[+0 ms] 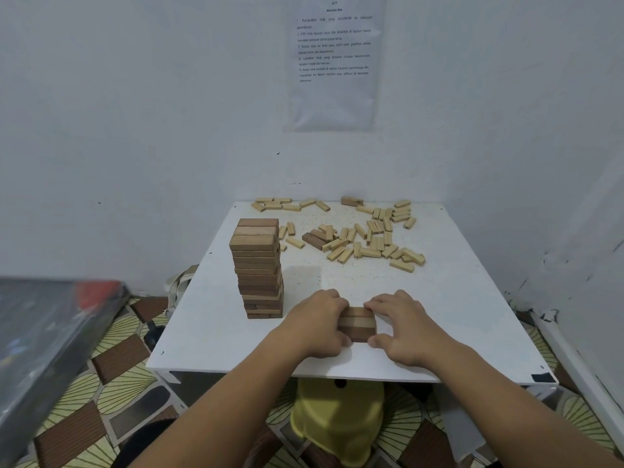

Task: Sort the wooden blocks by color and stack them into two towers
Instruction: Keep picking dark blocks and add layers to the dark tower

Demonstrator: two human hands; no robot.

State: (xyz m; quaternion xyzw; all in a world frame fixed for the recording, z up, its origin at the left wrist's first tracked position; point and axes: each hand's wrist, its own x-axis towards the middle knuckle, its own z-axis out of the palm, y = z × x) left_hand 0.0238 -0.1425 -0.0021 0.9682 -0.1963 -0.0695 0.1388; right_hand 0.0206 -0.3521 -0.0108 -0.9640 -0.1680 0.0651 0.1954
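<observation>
Both hands grip a row of blocks (357, 324) at the near edge of the table (439, 298).
Their long axis runs left to right. The left hand (319, 319) and the right hand (401, 324) each curl on one end. The tower (260, 265) stands just to the left, nearer the left hand.

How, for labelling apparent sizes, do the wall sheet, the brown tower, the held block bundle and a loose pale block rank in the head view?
1. wall sheet
2. brown tower
3. held block bundle (nearer the camera, so inflated)
4. loose pale block
</observation>
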